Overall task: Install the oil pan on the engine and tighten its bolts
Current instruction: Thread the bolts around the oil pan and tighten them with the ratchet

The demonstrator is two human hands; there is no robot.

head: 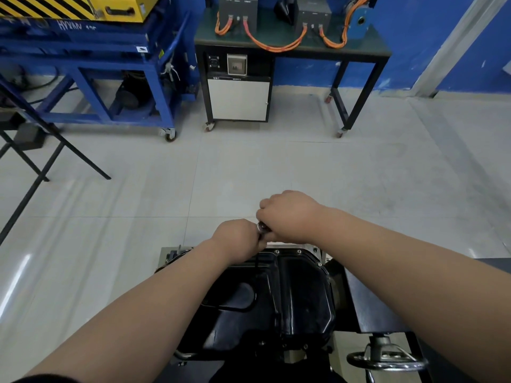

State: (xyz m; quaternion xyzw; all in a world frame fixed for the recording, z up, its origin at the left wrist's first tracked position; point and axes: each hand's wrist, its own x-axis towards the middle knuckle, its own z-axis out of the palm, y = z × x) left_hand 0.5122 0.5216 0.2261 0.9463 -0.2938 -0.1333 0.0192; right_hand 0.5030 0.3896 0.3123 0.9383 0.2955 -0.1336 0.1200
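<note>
Fingers of the right hand [287,217] curl tight around a chrome-headed wrench [261,227]. The left hand [237,239], just beside it, is clenched on the same tool above the far rim of the black oil pan [301,294]. Bolts [299,252] stud that rim. A handwheel [387,360] stands at the pan's near right corner.
</note>
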